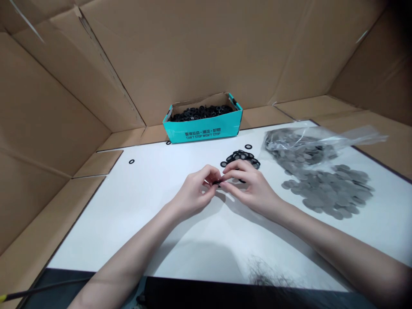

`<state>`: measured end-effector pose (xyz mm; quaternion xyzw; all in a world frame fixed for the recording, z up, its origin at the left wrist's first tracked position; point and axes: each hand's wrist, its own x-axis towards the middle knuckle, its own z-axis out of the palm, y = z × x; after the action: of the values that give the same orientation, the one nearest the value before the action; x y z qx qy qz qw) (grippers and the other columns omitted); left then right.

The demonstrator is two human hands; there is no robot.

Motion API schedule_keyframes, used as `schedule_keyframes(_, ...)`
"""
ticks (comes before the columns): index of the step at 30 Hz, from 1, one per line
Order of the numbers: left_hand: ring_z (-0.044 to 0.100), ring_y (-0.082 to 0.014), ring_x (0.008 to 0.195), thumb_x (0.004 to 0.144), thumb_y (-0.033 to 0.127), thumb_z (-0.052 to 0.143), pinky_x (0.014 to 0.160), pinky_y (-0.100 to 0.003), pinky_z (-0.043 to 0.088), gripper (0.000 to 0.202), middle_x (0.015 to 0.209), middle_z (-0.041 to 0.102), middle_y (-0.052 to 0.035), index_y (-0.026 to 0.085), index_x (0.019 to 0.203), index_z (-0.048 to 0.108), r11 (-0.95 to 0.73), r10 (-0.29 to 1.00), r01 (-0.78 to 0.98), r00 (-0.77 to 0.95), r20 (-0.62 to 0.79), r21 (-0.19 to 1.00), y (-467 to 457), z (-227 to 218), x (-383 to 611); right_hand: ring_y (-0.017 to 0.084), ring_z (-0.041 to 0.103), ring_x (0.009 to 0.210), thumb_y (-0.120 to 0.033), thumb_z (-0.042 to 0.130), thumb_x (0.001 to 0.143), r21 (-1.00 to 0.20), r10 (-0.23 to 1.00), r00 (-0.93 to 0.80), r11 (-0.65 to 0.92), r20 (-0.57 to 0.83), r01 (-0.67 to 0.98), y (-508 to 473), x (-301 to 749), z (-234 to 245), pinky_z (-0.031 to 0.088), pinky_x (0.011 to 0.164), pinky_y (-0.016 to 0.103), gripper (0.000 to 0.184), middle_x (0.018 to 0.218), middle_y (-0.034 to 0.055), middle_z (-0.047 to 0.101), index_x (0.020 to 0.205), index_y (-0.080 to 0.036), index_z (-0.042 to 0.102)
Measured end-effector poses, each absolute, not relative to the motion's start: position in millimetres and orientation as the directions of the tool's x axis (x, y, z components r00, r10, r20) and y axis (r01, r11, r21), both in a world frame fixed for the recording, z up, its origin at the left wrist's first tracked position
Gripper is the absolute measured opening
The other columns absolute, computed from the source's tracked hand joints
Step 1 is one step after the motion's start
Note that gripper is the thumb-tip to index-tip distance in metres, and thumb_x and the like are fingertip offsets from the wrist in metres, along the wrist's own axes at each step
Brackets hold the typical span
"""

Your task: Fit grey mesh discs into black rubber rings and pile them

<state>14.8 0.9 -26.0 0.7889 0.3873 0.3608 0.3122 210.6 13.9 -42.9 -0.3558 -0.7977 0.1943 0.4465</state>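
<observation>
My left hand (195, 193) and my right hand (249, 186) meet at the middle of the white table top (144, 214), fingertips pinched together on a small black ring (217, 183). Just beyond my right fingers lies a small heap of black rings (242, 157). To the right spreads a pile of grey discs (331, 191), partly spilling from a clear plastic bag (309, 143).
A teal cardboard box (203, 127) full of black rings stands at the back of the table. Single stray rings lie at the left (131, 162) and by the box (168, 142). Cardboard walls (48, 111) enclose the table on three sides. Dark hair (268, 277) shows at the near edge.
</observation>
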Motion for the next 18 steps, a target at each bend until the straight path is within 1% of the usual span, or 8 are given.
schedule_keyframes(3, 0.06, -0.0095, 0.077, 0.086, 0.01, 0.056, 0.073, -0.023, 0.052, 0.014, 0.088, 0.063, 0.0008, 0.02, 0.096, 0.054, -0.506, 0.837, 0.374, 0.432, 0.336, 0.778, 0.0, -26.4, 16.7, 0.023, 0.06, 0.09, -0.02, 0.066, 0.086, -0.615, 0.731, -0.372, 0.682, 0.571, 0.396, 13.7, 211.0, -43.5, 0.049, 0.08, 0.04, 0.009, 0.093, 0.008, 0.066, 0.077, -0.02, 0.067)
schedule_keyframes(6, 0.059, -0.0093, 0.077, 0.088, 0.012, 0.055, 0.073, -0.023, 0.052, 0.01, 0.088, 0.062, 0.0007, 0.019, 0.095, 0.054, -0.507, 0.832, 0.357, 0.441, 0.337, 0.785, -0.4, -26.0, 17.7, 0.022, 0.06, 0.089, -0.017, 0.064, 0.086, -0.634, 0.735, -0.383, 0.678, 0.56, 0.372, 12.6, 210.5, -43.0, 0.049, 0.079, 0.039, 0.013, 0.093, 0.0071, 0.064, 0.074, -0.02, 0.063)
schedule_keyframes(9, 0.058, -0.0093, 0.076, 0.087, 0.009, 0.052, 0.073, -0.023, 0.052, 0.012, 0.087, 0.061, 0.0007, 0.019, 0.094, 0.054, -0.522, 0.816, 0.356, 0.473, 0.331, 0.775, 0.3, -24.4, 16.7, 0.02, 0.06, 0.089, -0.014, 0.062, 0.086, -0.648, 0.726, -0.379, 0.686, 0.574, 0.332, 10.2, 208.8, -41.3, 0.05, 0.078, 0.037, 0.013, 0.093, 0.0064, 0.06, 0.075, -0.02, 0.06)
schedule_keyframes(12, 0.055, -0.0095, 0.076, 0.085, 0.006, 0.05, 0.072, -0.023, 0.051, 0.016, 0.085, 0.06, 0.0014, 0.019, 0.092, 0.054, -0.54, 0.8, 0.38, 0.511, 0.316, 0.751, 1.3, -24.1, 14.6, 0.02, 0.059, 0.09, -0.012, 0.059, 0.086, -0.621, 0.701, -0.356, 0.713, 0.618, 0.326, 9.0, 207.6, -41.5, 0.05, 0.078, 0.036, 0.012, 0.094, 0.0064, 0.057, 0.077, -0.02, 0.06)
schedule_keyframes(15, 0.054, -0.0094, 0.074, 0.086, 0.008, 0.051, 0.072, -0.024, 0.051, 0.014, 0.084, 0.059, 0.0016, 0.02, 0.092, 0.053, -0.537, 0.806, 0.409, 0.507, 0.305, 0.738, 1.5, -27.0, 13.0, 0.021, 0.058, 0.089, -0.013, 0.061, 0.085, -0.6, 0.696, -0.358, 0.718, 0.622, 0.353, 10.4, 208.0, -44.0, 0.048, 0.078, 0.037, 0.012, 0.092, 0.0063, 0.057, 0.075, -0.02, 0.06)
schedule_keyframes(18, 0.057, -0.009, 0.074, 0.089, 0.014, 0.055, 0.073, -0.024, 0.052, 0.011, 0.086, 0.06, 0.0008, 0.02, 0.098, 0.053, -0.512, 0.823, 0.377, 0.472, 0.315, 0.772, 1.0, -30.0, 12.4, 0.022, 0.057, 0.088, -0.018, 0.063, 0.085, -0.635, 0.735, -0.369, 0.678, 0.569, 0.372, 11.8, 209.0, -44.2, 0.048, 0.078, 0.039, 0.012, 0.09, 0.0064, 0.06, 0.073, -0.02, 0.062)
